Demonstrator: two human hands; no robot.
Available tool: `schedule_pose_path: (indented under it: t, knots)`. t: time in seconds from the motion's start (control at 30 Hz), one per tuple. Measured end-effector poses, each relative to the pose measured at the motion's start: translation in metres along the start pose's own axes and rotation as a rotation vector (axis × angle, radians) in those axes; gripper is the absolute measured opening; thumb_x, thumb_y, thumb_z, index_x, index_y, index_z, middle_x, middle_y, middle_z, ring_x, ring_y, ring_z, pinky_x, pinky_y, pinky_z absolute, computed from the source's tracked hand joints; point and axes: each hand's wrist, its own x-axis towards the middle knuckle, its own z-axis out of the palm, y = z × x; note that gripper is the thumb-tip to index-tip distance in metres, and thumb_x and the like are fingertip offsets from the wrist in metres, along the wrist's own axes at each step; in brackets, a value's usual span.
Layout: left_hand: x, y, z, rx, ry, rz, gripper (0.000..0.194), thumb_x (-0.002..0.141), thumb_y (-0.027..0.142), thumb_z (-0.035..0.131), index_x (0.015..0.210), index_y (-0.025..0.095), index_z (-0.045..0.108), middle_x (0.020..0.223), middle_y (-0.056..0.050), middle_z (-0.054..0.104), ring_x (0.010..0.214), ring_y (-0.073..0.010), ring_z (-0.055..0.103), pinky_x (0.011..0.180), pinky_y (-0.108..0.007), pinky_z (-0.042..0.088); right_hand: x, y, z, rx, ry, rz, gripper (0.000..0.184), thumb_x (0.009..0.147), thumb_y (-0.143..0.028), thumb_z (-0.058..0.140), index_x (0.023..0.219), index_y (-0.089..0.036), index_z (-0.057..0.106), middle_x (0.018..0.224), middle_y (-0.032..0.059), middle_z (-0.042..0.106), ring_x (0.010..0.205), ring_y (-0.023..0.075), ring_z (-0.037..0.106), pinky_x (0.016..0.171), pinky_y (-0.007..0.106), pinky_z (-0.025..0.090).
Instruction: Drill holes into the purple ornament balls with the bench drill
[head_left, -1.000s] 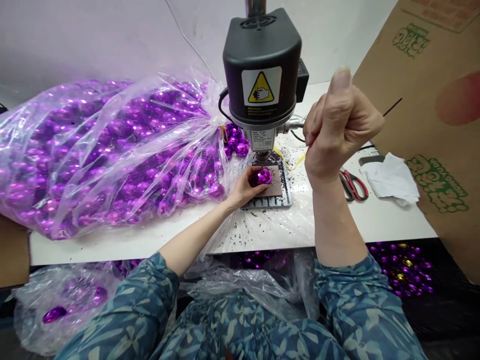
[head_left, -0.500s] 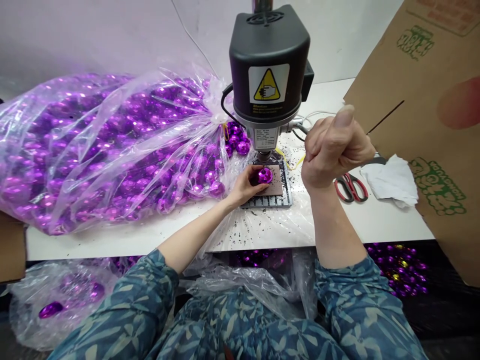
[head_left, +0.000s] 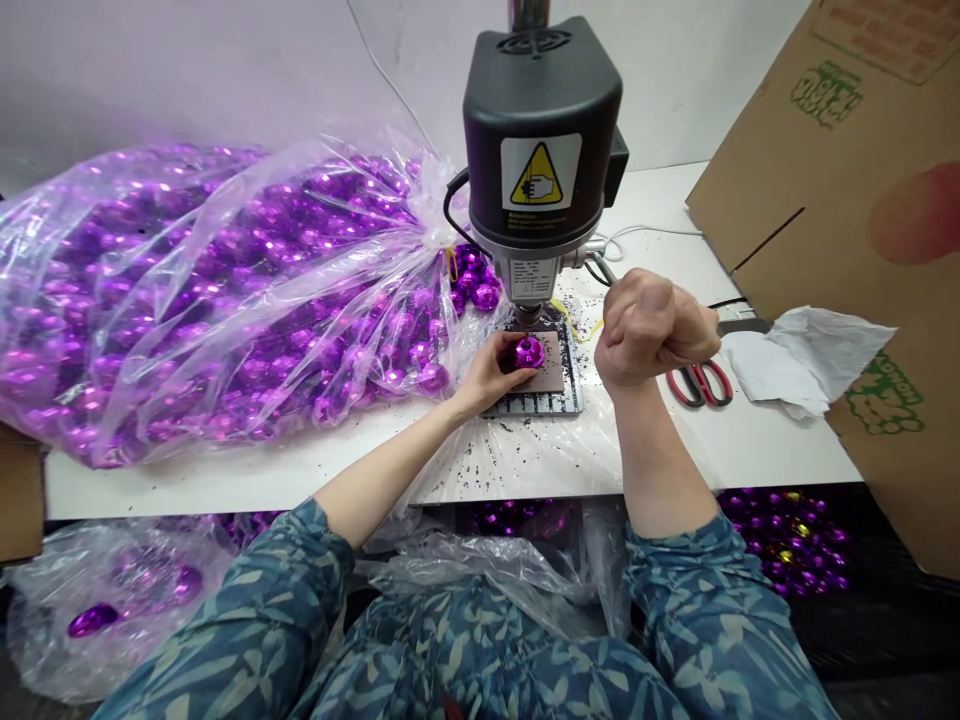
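Observation:
My left hand pinches a shiny purple faceted ball between thumb and fingers. The ball rests on a brown square pad on the slotted metal base of a small black drill press. Directly above the ball is the chuck; whether the bit touches it I cannot tell. My right hand is closed in a fist around the end of the press's lever, to the right of the motor head. The fist hides most of the lever's grip.
A large clear bag of purple balls fills the left of the white table. Red-and-black scissors and white crumpled paper or cloth lie at right, before a cardboard box. Dark shavings surround the base. More purple balls sit below the table edge.
My right fist has come down with the lever. My left hand and the ball have stayed in place. The white crumpled piece at right has spread out further to the right.

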Motion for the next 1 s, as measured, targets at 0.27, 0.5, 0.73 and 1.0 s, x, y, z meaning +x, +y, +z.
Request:
schedule_pose_path:
  t: [0.27, 0.5, 0.73, 1.0]
  knots:
    - [-0.001, 0.000, 0.001, -0.031, 0.003, 0.003, 0.061, 0.079, 0.031, 0.092, 0.129, 0.020, 0.059, 0.130, -0.014, 0.074, 0.122, -0.0312, 0.075, 0.113, -0.057, 0.060, -0.011, 0.000, -0.010, 0.020, -0.049, -0.025, 0.057, 0.101, -0.020, 0.057, 0.052, -0.019, 0.028, 0.040, -0.0090, 0.027, 0.032, 0.0048, 0.027, 0.035, 0.026, 0.021]
    - [0.002, 0.005, 0.004, 0.041, 0.048, -0.031, 0.057, 0.077, 0.026, 0.093, 0.125, 0.020, 0.061, 0.125, -0.012, 0.075, 0.114, -0.0266, 0.076, 0.106, -0.050, 0.063, 0.036, -0.008, 0.018, -0.093, -0.017, 0.279, 0.064, 0.103, -0.048, 0.058, 0.052, -0.020, 0.033, 0.042, -0.0077, 0.029, 0.035, 0.0045, 0.029, 0.040, 0.029, 0.024]
    - [-0.055, 0.073, -0.015, 0.242, -0.117, -0.051, 0.043, 0.083, 0.030, 0.087, 0.117, 0.018, 0.063, 0.113, -0.010, 0.075, 0.097, -0.0226, 0.075, 0.085, -0.040, 0.065, 0.072, 0.002, 0.037, -0.171, -0.084, 0.446, 0.078, 0.077, -0.097, 0.042, 0.049, -0.026, 0.029, 0.040, -0.0040, 0.026, 0.037, 0.0110, 0.029, 0.043, 0.036, 0.027]
    - [-0.162, 0.104, -0.016, 0.782, -0.912, 0.179, 0.050, 0.093, 0.038, 0.082, 0.135, 0.016, 0.066, 0.118, -0.015, 0.073, 0.090, -0.0300, 0.077, 0.075, -0.040, 0.063, 0.069, -0.001, 0.040, -0.119, -0.006, 0.441, 0.078, 0.077, -0.096, 0.047, 0.049, -0.026, 0.029, 0.041, -0.0065, 0.024, 0.035, 0.0082, 0.026, 0.044, 0.034, 0.025]
